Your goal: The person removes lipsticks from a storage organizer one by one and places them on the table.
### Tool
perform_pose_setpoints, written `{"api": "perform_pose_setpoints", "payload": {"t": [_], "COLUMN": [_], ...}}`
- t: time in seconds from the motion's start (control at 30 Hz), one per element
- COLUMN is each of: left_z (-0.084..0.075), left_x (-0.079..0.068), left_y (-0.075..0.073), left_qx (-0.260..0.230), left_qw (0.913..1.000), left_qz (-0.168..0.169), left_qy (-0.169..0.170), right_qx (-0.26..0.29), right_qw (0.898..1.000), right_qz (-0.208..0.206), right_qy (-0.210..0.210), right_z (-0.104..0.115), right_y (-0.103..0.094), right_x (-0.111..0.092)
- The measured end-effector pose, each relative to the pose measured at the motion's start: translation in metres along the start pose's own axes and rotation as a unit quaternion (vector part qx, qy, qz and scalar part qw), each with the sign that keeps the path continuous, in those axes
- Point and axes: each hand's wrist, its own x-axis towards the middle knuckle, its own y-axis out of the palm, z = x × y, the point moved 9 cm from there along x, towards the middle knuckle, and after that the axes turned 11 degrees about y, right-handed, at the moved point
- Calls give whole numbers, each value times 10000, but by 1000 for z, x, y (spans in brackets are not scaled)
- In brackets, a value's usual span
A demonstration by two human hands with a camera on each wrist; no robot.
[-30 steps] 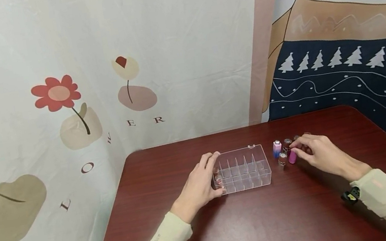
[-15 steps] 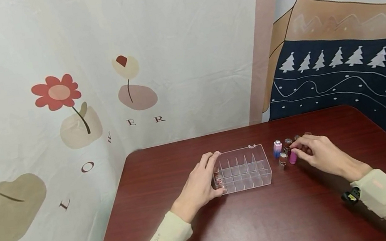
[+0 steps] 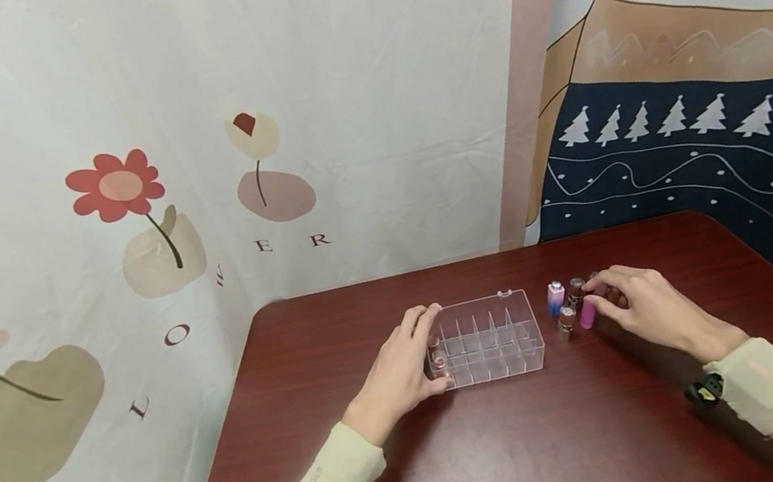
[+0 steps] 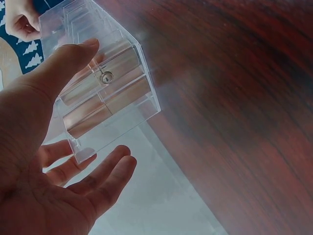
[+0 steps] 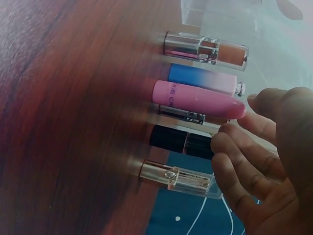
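Note:
My left hand grips the left end of a clear divided organizer box, thumb at the front corner and fingers at the back. Inside that end stand several lipsticks with metallic, rosy tubes. On the right, my right hand has thumb and index finger at the top of a pink lipstick, which stands upright on the table. Close around it stand a blue-to-pink lipstick, a silver one with a clear cap, a black one and a gold one.
The dark red wooden table carries the box and lipsticks. Behind it hangs a pale cloth backdrop with flower prints. A navy cloth with white trees hangs along the right edge.
The right hand's fingers have shifted very slightly at the pink lipstick's top. The left hand and the organizer box hold the same place.

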Motion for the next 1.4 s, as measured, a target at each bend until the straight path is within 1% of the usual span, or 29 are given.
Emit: {"api": "perform_pose_setpoints", "payload": {"t": [0.1, 0.23, 0.3, 0.43, 0.7, 0.9, 1.03, 1.13, 1.27, 1.4], "left_z": [-1, -1, -1, 1, 2, 4, 5, 4, 4, 5], "left_x": [0, 1, 1, 0, 1, 1, 1, 1, 1, 0], "left_y": [-1, -2, -3, -6, -10, -10, -9, -8, -10, -11], "left_qx": [25, 61, 56, 56, -46, -85, -113, -172, -132, -64], "left_qw": [10000, 10000, 9999, 9998, 9991, 9987, 9985, 9983, 9983, 9984], "left_qz": [8, 45, 57, 114, 227, 331, 390, 429, 429, 408], "left_qy": [26, 49, 70, 118, 355, 380, 363, 362, 365, 394], "right_qx": [-45, -9, 45, 165, 216, 351, 407, 536, 803, 860], "right_qw": [9999, 9988, 9982, 9978, 9959, 9915, 9882, 9866, 9840, 9825], "right_qz": [-136, -419, -482, -407, -282, -300, -237, -110, 163, 352], "right_qy": [-9, -239, -366, -504, -832, -1220, -1459, -1538, -1583, -1611], "right_z": [3, 14, 20, 35, 68, 95, 115, 130, 148, 161], "right_y": [-4, -9, -9, -6, 3, 11, 20, 28, 40, 50], "right_x": [-1, -2, -2, -2, 1, 9, 15, 18, 23, 28]}}
